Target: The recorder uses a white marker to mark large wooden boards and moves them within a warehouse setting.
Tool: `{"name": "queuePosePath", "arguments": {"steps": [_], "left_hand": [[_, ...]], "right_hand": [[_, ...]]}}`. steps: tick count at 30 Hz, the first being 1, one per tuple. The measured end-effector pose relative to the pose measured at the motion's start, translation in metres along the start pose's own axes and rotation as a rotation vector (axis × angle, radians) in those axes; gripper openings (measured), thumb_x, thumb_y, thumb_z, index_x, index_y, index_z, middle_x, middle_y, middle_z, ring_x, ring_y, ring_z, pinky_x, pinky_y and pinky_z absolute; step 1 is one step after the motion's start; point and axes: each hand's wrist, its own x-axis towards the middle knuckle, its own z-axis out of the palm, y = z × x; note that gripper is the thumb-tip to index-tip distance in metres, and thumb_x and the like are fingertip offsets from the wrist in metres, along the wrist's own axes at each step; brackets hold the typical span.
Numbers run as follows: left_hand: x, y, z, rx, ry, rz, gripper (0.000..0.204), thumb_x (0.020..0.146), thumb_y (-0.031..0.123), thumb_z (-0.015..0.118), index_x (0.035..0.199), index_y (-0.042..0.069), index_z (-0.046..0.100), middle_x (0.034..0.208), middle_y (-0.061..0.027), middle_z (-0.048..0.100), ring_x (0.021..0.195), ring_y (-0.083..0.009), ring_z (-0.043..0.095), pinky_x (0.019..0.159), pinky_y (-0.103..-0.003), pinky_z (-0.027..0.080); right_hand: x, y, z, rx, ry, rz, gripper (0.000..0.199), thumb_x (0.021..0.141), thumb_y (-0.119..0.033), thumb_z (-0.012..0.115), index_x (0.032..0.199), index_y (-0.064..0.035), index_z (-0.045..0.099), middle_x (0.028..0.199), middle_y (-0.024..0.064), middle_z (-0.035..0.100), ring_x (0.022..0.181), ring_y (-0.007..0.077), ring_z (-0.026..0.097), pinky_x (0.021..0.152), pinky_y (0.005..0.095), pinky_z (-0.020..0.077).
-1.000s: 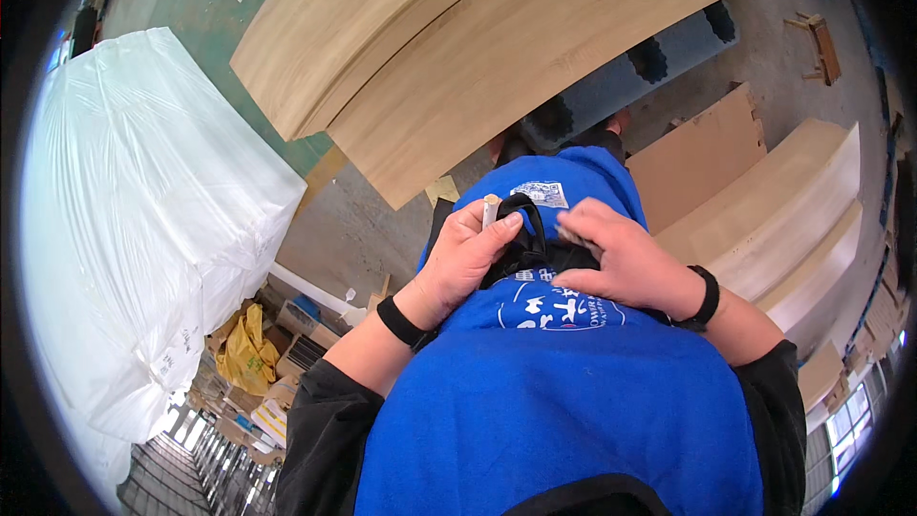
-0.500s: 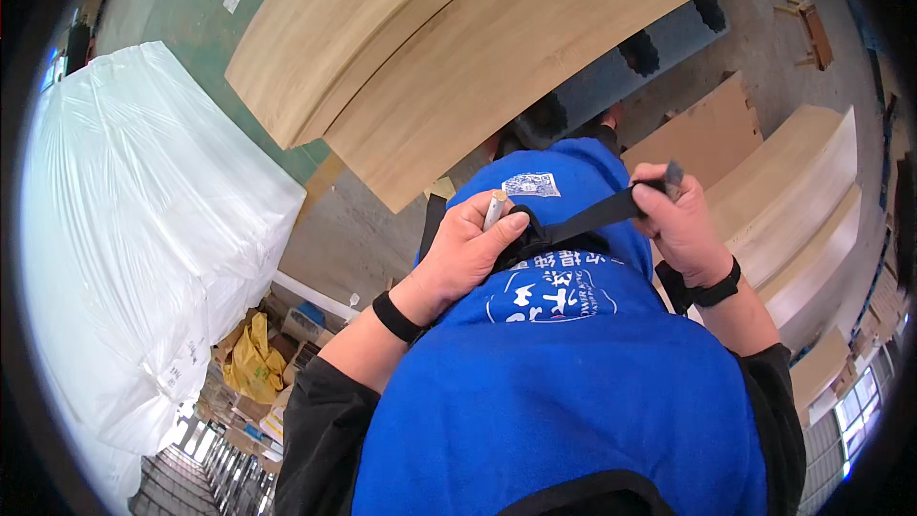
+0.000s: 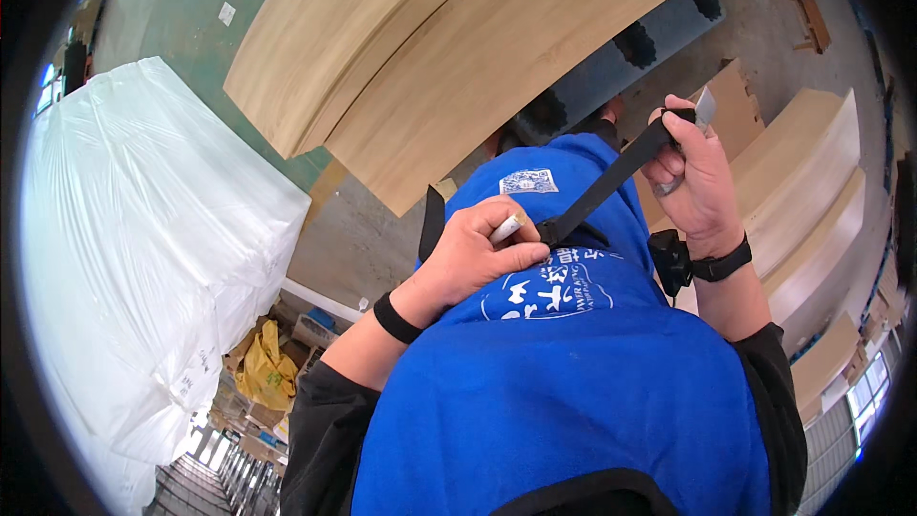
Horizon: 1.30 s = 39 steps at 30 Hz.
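Note:
A black strap (image 3: 611, 183) runs slantwise across the front of my blue apron (image 3: 564, 392). My left hand (image 3: 478, 247) is closed at its lower end, by a dark buckle (image 3: 546, 231) partly covered by my thumb. A short white stick (image 3: 509, 227) with a tan tip pokes out between the same hand's thumb and fingers; its kind does not show. Farther off and to the right, my right hand (image 3: 695, 167) grips the strap's upper end. A thin grey flat piece (image 3: 705, 107) sticks out past those fingers; I cannot tell what it is. Between the hands the strap is stretched straight.
Long wood-grain boards (image 3: 449, 67) lie ahead, over a dark blue-grey base (image 3: 611, 62). Plastic-wrapped bulk (image 3: 153, 239) stands at left, a yellow bag (image 3: 267, 366) below it. More pale boards (image 3: 802, 172), cardboard (image 3: 735, 100) and a small wooden stool (image 3: 807, 17) are at right.
My right hand has moved up and away from the apron, drawing the strap into a steeper, straighter line. My left hand has shifted slightly right, and the white stick leans over more.

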Motion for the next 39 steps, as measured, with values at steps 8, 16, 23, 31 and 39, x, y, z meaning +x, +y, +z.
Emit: {"name": "queuePosePath", "arguments": {"steps": [8, 16, 23, 31, 39], "left_hand": [[-0.002, -0.005, 0.001, 0.010, 0.043, -0.028, 0.023, 0.072, 0.010, 0.083, 0.077, 0.007, 0.060, 0.082, -0.0001, 0.052, 0.069, -0.0079, 0.046, 0.062, -0.023, 0.039], [0.008, 0.009, 0.008, 0.169, -0.039, -0.084, 0.045, 0.075, 0.036, 0.081, 0.103, 0.003, 0.068, 0.088, -0.0064, 0.065, 0.080, -0.0146, 0.059, 0.074, -0.029, 0.048], [0.009, 0.015, 0.012, 0.220, -0.094, -0.134, 0.044, 0.074, 0.033, 0.082, 0.102, 0.002, 0.068, 0.088, -0.0067, 0.064, 0.079, -0.0132, 0.058, 0.073, -0.029, 0.048], [0.005, 0.004, 0.011, 0.321, -0.048, 0.011, 0.035, 0.076, 0.021, 0.080, 0.101, 0.001, 0.066, 0.090, -0.0034, 0.064, 0.081, -0.0104, 0.056, 0.073, -0.026, 0.047], [0.007, 0.006, 0.007, 0.083, -0.035, -0.282, 0.030, 0.079, 0.018, 0.078, 0.102, 0.002, 0.066, 0.089, 0.0005, 0.063, 0.080, -0.0066, 0.056, 0.072, -0.022, 0.046]], "right_hand": [[0.007, 0.003, -0.018, 0.116, 0.016, 0.033, 0.017, 0.092, -0.007, 0.059, 0.107, -0.0127, 0.059, 0.079, 0.0007, 0.060, 0.052, 0.0048, 0.045, 0.044, 0.0218, 0.0365], [0.013, -0.001, 0.000, -0.017, -0.076, -0.022, 0.015, 0.093, -0.007, 0.058, 0.108, -0.0120, 0.059, 0.080, 0.0010, 0.060, 0.056, 0.0063, 0.048, 0.055, 0.0243, 0.0468], [0.023, 0.012, 0.019, 0.159, -0.130, 0.030, 0.008, 0.095, -0.009, 0.056, 0.102, -0.0122, 0.057, 0.076, 0.0001, 0.055, 0.059, 0.0087, 0.047, 0.066, 0.0375, 0.0568], [0.006, -0.008, 0.001, -0.260, 0.082, -0.024, 0.013, 0.091, -0.014, 0.062, 0.102, -0.0081, 0.058, 0.075, -0.0011, 0.052, 0.059, 0.0075, 0.046, 0.060, 0.0301, 0.0504], [-0.104, 0.038, -0.131, -1.110, -0.244, 0.066, 0.014, 0.083, -0.008, 0.070, 0.091, -0.0023, 0.060, 0.074, -0.0009, 0.054, 0.073, 0.0092, 0.051, 0.069, 0.0253, 0.0443]]}}
